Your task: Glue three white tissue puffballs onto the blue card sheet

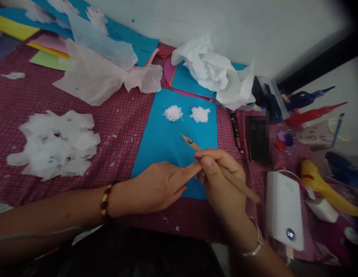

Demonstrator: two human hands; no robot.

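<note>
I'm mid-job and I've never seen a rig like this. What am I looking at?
There is no machine here, just a person's two bare hands. The single picture comes from a camera worn on the head, looking forward and down. The right hand holds a wooden stick; the left hand seems to touch the right's fingers. Below them, a blue sheet with two white tufts lies on checked cloth. White paper pieces lie left, crumpled tissue beyond, and a white device right.

The right hand (223, 182) holds a pointy stick (191, 143) over blue paper (161, 142) with two fluffy white puffs (173, 113). The left hand (155, 186) touches the right hand.
</note>
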